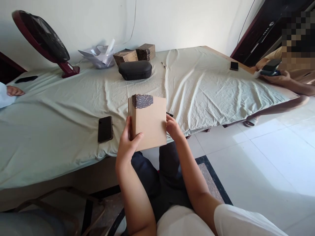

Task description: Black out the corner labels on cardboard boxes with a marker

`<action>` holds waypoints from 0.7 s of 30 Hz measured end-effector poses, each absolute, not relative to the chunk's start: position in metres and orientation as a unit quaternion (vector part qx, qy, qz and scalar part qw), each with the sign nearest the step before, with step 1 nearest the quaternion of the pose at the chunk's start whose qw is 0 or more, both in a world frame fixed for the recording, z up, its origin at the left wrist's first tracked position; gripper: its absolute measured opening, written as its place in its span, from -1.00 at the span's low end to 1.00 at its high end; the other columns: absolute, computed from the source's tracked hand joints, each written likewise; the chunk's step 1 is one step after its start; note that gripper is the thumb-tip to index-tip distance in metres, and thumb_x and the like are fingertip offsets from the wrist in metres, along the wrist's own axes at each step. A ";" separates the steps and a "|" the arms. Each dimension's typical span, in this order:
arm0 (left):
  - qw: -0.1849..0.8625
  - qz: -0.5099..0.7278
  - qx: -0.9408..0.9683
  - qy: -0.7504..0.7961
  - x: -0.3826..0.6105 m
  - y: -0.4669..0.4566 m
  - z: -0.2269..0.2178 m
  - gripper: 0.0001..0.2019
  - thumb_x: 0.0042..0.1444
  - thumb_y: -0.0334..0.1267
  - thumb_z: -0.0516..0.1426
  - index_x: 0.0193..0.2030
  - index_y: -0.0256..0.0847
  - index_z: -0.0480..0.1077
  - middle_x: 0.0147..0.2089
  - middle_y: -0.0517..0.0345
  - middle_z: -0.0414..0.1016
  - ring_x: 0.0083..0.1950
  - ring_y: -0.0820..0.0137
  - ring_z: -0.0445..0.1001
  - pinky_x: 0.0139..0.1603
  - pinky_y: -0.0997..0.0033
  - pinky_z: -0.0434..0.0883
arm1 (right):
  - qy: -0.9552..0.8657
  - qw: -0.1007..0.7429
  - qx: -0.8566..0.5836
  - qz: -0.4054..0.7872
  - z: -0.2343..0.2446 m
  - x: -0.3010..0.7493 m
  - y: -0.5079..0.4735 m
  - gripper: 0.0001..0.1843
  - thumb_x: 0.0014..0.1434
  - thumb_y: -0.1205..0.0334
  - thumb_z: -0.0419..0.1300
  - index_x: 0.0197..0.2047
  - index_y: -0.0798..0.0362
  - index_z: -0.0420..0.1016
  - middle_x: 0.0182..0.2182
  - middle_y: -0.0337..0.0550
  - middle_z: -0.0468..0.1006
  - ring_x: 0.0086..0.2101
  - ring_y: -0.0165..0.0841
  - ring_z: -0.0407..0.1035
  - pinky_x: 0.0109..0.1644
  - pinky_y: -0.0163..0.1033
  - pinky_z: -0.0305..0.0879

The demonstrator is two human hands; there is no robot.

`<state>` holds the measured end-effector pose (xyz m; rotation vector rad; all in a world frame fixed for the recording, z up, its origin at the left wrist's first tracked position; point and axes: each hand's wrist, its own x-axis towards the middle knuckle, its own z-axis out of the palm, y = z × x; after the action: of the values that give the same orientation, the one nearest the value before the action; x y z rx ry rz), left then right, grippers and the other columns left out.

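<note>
A small brown cardboard box (150,126) is held up over the table's near edge, tilted toward me. Dark scribbled pen marks cover a patch at the top left of its facing side. My left hand (128,139) grips the box's left side, thumb on the front face and fingers along the side. At the opposite edge is my right hand (173,127), its fingers curled beside the box and partly hidden by it. A slim black pen (169,114) sticks out at those fingers; most of it is hidden.
On the cloth-covered table (61,131) lie a phone (105,129), a black zip case (135,70), two scribbled boxes (145,51), a plastic bag (99,56) and a fan (44,36). Another person's hand (15,90) rests at left; a person (278,77) at right holds a dark object.
</note>
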<state>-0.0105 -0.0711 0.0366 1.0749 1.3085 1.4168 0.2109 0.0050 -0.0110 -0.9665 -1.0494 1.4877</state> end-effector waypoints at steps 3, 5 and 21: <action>0.437 0.610 0.468 0.466 -0.013 -0.068 0.033 -0.21 0.18 -0.36 0.38 0.57 0.07 0.43 0.66 0.14 0.32 0.75 0.02 0.15 0.77 0.07 0.12 | -0.475 0.535 -0.332 0.615 -0.001 0.218 0.002 -0.30 -0.14 0.21 0.23 0.16 -0.15 0.47 0.30 -0.15 0.61 0.15 -0.05 0.56 0.15 0.02 0.56; 0.408 0.634 0.479 0.450 -0.014 -0.066 0.029 -0.25 0.21 -0.35 0.36 0.56 0.02 0.43 0.65 0.05 0.34 0.73 0.03 0.20 0.74 0.10 0.18 | -0.505 0.551 -0.298 0.593 0.006 0.220 0.000 -0.25 -0.09 0.18 0.28 0.25 -0.19 0.37 0.40 -0.11 0.54 0.23 0.01 0.52 0.21 0.11 0.56; 0.374 0.705 0.435 0.416 0.009 -0.050 0.032 -0.53 0.15 -0.05 0.33 0.15 0.01 0.32 0.25 0.03 0.53 0.41 0.06 0.51 0.45 0.07 0.45 | -0.691 0.480 -0.373 0.391 0.012 0.217 0.011 0.29 -0.11 0.10 0.21 0.72 -0.21 0.02 0.65 -0.25 0.19 0.67 0.09 -0.14 0.73 0.32 -0.07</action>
<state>0.0091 -0.0504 0.0321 1.1148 1.0664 1.8066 0.2172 0.0112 0.0120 -0.9095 -1.6858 0.9527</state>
